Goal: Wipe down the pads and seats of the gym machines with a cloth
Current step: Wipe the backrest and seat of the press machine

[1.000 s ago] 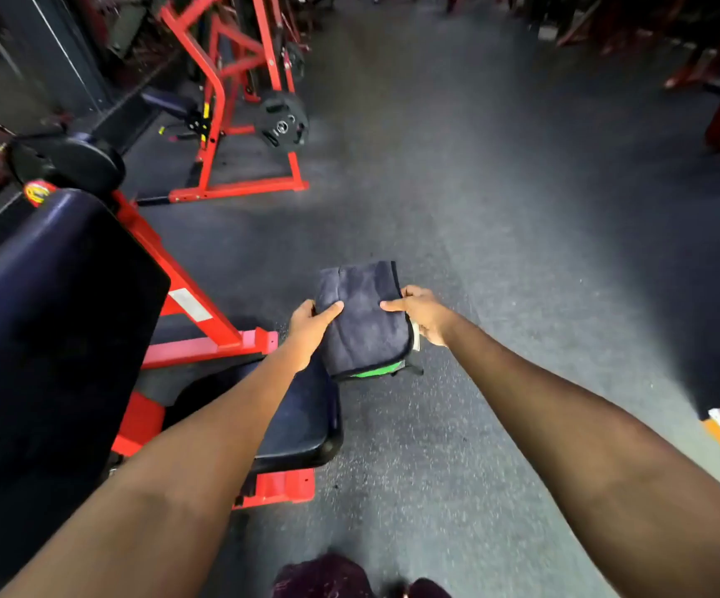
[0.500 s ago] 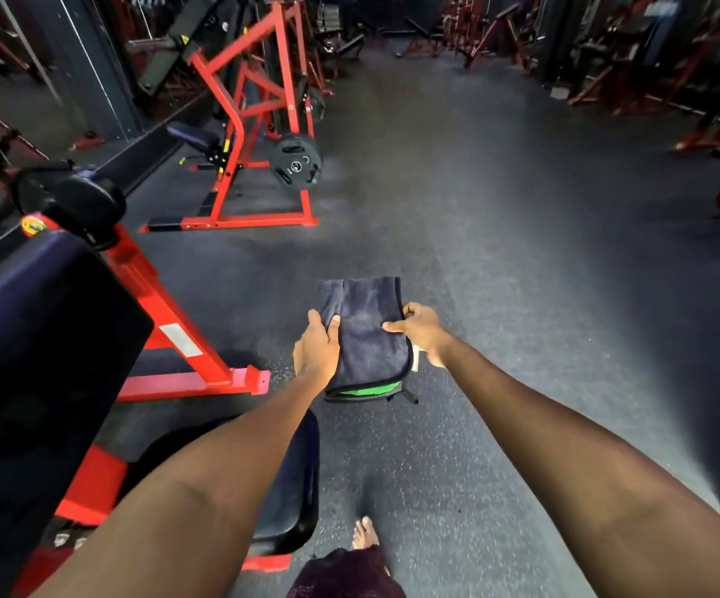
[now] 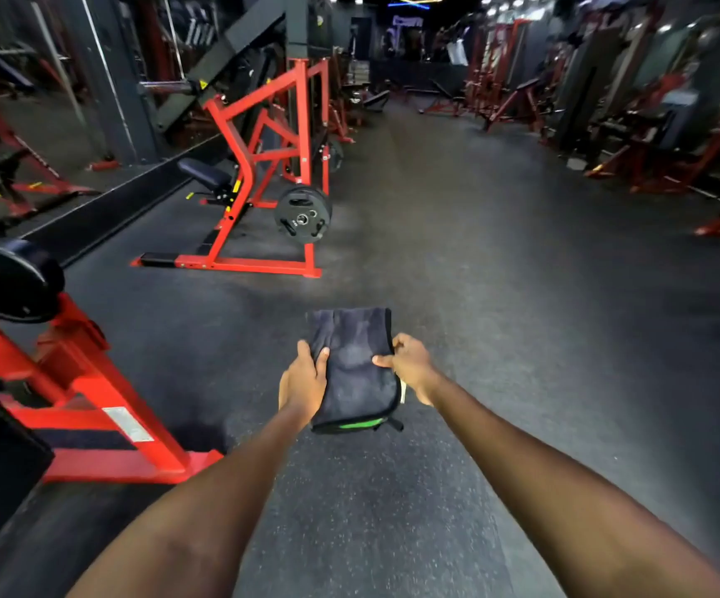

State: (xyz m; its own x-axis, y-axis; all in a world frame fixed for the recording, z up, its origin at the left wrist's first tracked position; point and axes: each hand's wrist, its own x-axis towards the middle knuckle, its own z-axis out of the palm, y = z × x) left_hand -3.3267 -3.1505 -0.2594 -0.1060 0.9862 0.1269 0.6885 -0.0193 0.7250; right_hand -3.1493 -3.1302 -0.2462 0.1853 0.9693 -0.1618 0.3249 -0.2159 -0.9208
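**A:** Both arms are out in front, and between them a folded dark cloth (image 3: 356,369) is held up over the grey speckled floor (image 3: 500,304), touching no machine.

**B:** Look at the left hand (image 3: 302,381): it grips the cloth's left edge, thumb laid across the top face, fingers tucked out of sight beneath.

**A:** And the right hand (image 3: 407,366) pinches the opposite edge, thumb pressed on the upper surface, fingers curled round the black-trimmed side. So both hands are closed on the fabric.

**B:** A strip of green shows along the near fold, under the dark top layer. There's a small pale tag by the right wrist too, though I can't read it.

**A:** To the left, close in, stands a red machine frame (image 3: 90,407) with a round black roller pad (image 3: 8,280) at its upper end. A dark pad cuts into the lower left edge; how it joins the frame I can't tell.

**B:** Farther along the left side is a second red machine (image 3: 271,166), its dark seat (image 3: 205,172) tucked behind the uprights and a black weight plate (image 3: 303,214) hung at its near corner. It sits well apart from the cloth.

**A:** Mirrors line the left wall. Down the right side and at the far end, more red equipment, too blurred to make out in detail.
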